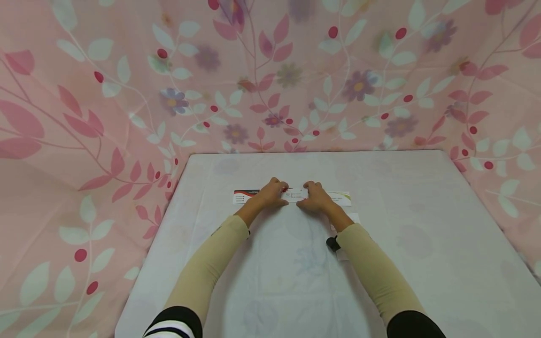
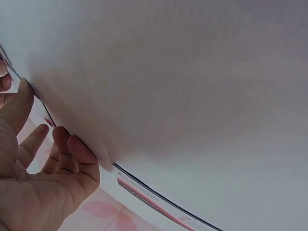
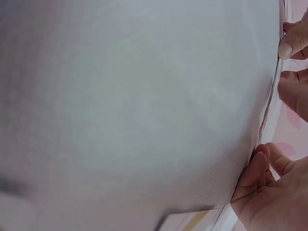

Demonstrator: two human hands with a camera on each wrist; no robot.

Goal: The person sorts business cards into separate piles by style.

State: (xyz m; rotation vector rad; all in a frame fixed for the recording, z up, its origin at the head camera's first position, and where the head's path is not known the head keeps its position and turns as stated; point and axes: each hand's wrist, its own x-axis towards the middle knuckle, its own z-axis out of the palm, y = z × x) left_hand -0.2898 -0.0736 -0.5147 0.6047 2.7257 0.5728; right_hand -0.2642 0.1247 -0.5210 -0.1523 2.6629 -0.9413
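Business cards lie in a row across the white table. A red-and-black card (image 1: 245, 196) is at the left end, a white card (image 1: 295, 194) is in the middle, and a card with a yellow-green stripe (image 1: 341, 199) is at the right. My left hand (image 1: 270, 193) grips the left end of the middle card, thumb at its near edge and fingers at the far edge. Facing it, my right hand (image 1: 316, 197) grips the right end the same way. Both wrist views show curled fingers right at the card edges; the palms hide parts of the row.
More pale cards (image 1: 342, 255) lie on the white-covered table (image 1: 422, 263), partly under my right forearm. A black wrist device (image 1: 333, 243) sits at the right cuff. Pink floral cloth (image 1: 270, 94) hangs behind the table's far edge and at both sides.
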